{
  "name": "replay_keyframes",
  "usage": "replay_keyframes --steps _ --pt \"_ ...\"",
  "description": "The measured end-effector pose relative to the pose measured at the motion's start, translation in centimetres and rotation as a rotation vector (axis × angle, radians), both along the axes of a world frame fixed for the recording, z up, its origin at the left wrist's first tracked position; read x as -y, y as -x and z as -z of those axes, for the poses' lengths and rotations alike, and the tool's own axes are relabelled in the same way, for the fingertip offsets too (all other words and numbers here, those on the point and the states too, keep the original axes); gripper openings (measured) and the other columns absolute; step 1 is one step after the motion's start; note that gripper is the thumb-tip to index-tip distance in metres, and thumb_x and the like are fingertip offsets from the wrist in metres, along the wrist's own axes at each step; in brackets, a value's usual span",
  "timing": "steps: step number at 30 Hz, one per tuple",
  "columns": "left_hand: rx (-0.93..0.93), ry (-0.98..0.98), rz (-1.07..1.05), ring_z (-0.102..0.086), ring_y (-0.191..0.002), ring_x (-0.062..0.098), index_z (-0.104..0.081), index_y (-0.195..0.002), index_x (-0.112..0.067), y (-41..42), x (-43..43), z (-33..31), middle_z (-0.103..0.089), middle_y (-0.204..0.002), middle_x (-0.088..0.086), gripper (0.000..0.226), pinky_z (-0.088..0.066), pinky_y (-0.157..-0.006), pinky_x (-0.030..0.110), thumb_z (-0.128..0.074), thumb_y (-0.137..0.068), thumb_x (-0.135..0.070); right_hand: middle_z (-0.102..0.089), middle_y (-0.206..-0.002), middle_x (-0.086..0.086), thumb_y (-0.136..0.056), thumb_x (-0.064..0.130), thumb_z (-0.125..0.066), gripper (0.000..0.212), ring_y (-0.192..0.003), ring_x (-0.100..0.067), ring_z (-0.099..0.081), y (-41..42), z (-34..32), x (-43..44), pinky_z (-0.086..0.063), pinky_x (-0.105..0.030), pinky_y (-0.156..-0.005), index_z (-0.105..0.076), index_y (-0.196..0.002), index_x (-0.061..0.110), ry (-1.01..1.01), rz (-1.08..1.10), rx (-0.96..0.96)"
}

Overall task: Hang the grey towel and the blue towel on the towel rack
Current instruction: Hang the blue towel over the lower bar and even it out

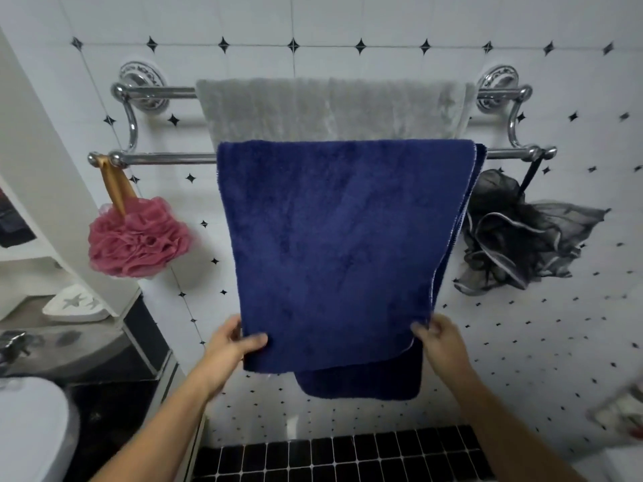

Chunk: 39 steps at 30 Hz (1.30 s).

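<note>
A chrome two-bar towel rack (167,158) is fixed to the tiled wall. The grey towel (330,109) hangs over its upper, rear bar. The blue towel (327,245) is draped over the lower, front bar, its front flap hanging down and a back flap showing lower behind it. My left hand (233,342) pinches the bottom left corner of the front flap. My right hand (438,339) pinches the bottom right corner. Both arms reach up from below.
A pink bath pouf (139,238) hangs by a gold ribbon from the lower bar's left end, a black mesh pouf (522,238) from its right end. A white sink (31,429), a soap dish (76,304) and a white shelf unit stand at the left.
</note>
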<state>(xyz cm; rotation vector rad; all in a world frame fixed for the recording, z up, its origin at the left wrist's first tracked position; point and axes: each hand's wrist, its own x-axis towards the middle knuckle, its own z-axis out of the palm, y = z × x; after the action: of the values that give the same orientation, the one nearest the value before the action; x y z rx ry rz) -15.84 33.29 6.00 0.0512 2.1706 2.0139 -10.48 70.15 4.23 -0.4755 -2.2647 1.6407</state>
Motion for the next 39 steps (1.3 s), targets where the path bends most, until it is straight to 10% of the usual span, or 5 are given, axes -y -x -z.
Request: replay_keyframes --steps 9,17,29,33,39 --pt "-0.415 -0.258 -0.097 -0.074 -0.084 0.013 -0.079 -0.082 -0.022 4.8 -3.2 -21.5 -0.079 -0.09 -0.003 0.025 -0.055 -0.062 0.021 -0.075 -0.077 -0.046 -0.07 -0.083 0.01 -0.079 0.035 -0.074 0.019 -0.074 -0.004 -0.068 5.0 -19.3 -0.3 -0.054 -0.019 -0.065 -0.062 -0.09 0.023 0.249 0.035 -0.483" --pt "-0.41 -0.208 -0.185 -0.073 -0.073 0.009 -0.078 -0.076 -0.02 5.9 -2.6 -20.5 -0.078 -0.081 -0.005 0.02 -0.055 -0.059 0.019 -0.069 -0.088 -0.033 -0.077 -0.097 -0.01 -0.08 0.028 -0.076 0.025 -0.089 -0.028 -0.073 6.0 -21.6 -2.6 -0.06 -0.04 -0.073 -0.072 -0.097 0.01 0.35 0.005 -0.426" --pt "-0.244 -0.122 -0.069 -0.075 -0.082 0.026 -0.079 -0.084 -0.016 2.4 -1.0 -12.5 -0.078 -0.092 0.01 0.03 -0.059 -0.061 0.029 -0.068 -0.077 -0.043 -0.078 -0.096 -0.004 -0.084 0.023 -0.072 0.018 -0.084 -0.02 -0.074 3.1 -17.2 -4.2 -0.056 -0.023 -0.06 -0.075 -0.099 0.014 0.266 -0.115 -0.236" --pt "-0.242 -0.217 0.004 -0.07 -0.103 0.026 -0.075 -0.104 -0.014 3.4 -1.4 -16.2 -0.075 -0.111 0.005 0.038 -0.052 -0.083 0.04 -0.064 -0.085 -0.045 -0.075 -0.087 0.004 -0.075 0.038 -0.077 0.036 -0.08 -0.009 -0.073 4.2 -21.6 -4.0 -0.052 -0.016 -0.06 -0.064 -0.103 0.02 0.191 0.152 -0.394" --pt "-0.179 -0.418 -0.263 -0.073 -0.087 0.014 -0.071 -0.097 -0.012 5.1 -3.5 -23.2 -0.076 -0.099 0.001 0.03 -0.053 -0.071 0.028 -0.061 -0.092 -0.04 -0.074 -0.072 -0.006 -0.061 0.049 -0.078 0.035 -0.072 -0.023 -0.07 6.0 -25.1 -2.3 -0.057 -0.04 -0.074 -0.069 -0.064 0.015 0.063 0.264 -0.31"
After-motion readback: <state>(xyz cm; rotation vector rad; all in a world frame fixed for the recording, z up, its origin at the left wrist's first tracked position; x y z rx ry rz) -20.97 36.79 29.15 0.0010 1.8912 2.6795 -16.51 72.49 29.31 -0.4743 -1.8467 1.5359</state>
